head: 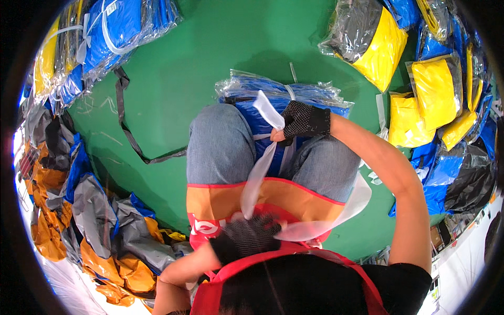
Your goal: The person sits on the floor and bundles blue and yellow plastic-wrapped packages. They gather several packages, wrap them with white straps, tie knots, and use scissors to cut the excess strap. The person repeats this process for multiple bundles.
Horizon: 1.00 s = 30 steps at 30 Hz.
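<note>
Between my knees stands a bundle of blue folded pieces in clear plastic bags. A white plastic strap runs over its top edge. My right hand, in a black dotted fingerless glove, pinches this strap above the bundle, and a short end sticks up past the fingers. From there the strap comes down towards my body to my left hand. That hand, gloved alike and slightly blurred, is closed around it near the apron. A long loose tail sweeps out to the right.
On the green floor, a tied stack of bagged blue and yellow pieces lies far left. Crumpled orange, grey and blue fabric heaps at left. Yellow and blue bagged pieces pile up at right. A black strap trails towards my left knee.
</note>
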Motion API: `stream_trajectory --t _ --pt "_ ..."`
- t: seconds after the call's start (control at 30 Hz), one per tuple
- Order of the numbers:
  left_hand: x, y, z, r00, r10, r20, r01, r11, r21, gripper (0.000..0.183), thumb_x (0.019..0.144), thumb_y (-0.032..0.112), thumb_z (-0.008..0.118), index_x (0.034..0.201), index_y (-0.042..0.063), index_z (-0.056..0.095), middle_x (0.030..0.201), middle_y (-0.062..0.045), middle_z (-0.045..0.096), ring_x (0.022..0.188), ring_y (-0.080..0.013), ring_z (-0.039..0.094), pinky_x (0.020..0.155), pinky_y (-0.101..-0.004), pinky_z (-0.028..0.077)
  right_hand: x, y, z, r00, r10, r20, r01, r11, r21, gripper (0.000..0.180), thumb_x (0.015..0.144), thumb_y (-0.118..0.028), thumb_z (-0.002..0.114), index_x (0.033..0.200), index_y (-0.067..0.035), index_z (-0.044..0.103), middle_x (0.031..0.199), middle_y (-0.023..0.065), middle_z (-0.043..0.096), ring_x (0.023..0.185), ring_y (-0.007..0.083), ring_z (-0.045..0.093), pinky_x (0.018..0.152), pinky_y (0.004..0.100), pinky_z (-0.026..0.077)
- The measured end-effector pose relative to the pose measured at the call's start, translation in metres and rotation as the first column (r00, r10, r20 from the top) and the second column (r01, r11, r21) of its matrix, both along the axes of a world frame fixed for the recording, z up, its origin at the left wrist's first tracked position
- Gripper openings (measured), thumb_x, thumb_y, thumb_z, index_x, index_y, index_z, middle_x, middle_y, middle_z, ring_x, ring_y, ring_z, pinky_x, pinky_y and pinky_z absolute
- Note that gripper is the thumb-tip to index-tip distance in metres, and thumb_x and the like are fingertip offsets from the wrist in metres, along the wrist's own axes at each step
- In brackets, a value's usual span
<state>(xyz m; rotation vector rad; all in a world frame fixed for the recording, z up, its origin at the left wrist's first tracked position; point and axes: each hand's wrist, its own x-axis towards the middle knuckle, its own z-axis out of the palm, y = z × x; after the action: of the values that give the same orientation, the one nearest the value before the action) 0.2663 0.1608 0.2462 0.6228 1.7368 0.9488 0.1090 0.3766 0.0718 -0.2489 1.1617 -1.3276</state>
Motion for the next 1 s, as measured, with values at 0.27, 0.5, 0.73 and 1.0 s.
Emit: stream_trajectory --t 0.27,0.5,0.73,1.0 --pt "-0.049 0.066 -0.115 0.45 0.751 -0.483 -0.834 0.547 0.072 0.029 0.081 0.006 0.057 0.109 -0.002 0.055 0.098 -0.021 0.059 0.089 -0.0349 0.058 0.077 -0.0368 0.048 -0.002 0.008 -0.001 0.998 -0.016 -0.053 0.011 0.995 -0.1 0.023 0.072 -0.012 0.067 0.092 -0.001 0.067 0.083 0.0065 0.068 0.071 0.0133 0.061 0.07 0.0273 0.049" --pt "-0.042 0.072 -0.126 0.538 0.734 -0.414 -0.831 0.546 -0.11 0.019 0.079 0.006 0.058 0.097 -0.002 0.057 0.091 -0.021 0.06 0.083 -0.0364 0.059 0.072 -0.0394 0.048 0.01 0.01 0.002 0.97 -0.004 -0.244 -0.016 0.997 -0.081 0.008 0.077 -0.012 0.063 0.077 -0.004 0.061 0.075 0.0075 0.064 0.073 0.015 0.061 0.064 0.0287 0.048" --pt "-0.04 0.077 -0.13 0.51 0.73 -0.455 -0.841 0.534 -0.085 0.032 0.081 0.017 0.057 0.106 -0.003 0.054 0.093 -0.024 0.059 0.083 -0.0404 0.058 0.073 -0.0439 0.047 0.029 -0.02 0.003 0.35 -0.2 -0.915 0.244 0.963 -0.117 0.023 0.078 -0.026 0.062 0.092 -0.009 0.057 0.087 0.01 0.059 0.077 0.0299 0.062 0.065 0.037 0.049" --pt "-0.019 0.034 -0.022 0.869 0.491 -0.051 -0.494 0.868 -0.048 0.049 0.085 0.021 0.057 0.126 0.0 0.042 0.131 -0.028 0.039 0.103 -0.0384 0.055 0.083 -0.0395 0.047 0.026 0.002 -0.022 0.173 -0.088 -0.981 -0.054 0.994 -0.099 0.024 0.082 -0.018 0.048 0.102 -0.021 0.062 0.092 0.0061 0.062 0.066 0.0238 0.063 0.053 0.036 0.051"
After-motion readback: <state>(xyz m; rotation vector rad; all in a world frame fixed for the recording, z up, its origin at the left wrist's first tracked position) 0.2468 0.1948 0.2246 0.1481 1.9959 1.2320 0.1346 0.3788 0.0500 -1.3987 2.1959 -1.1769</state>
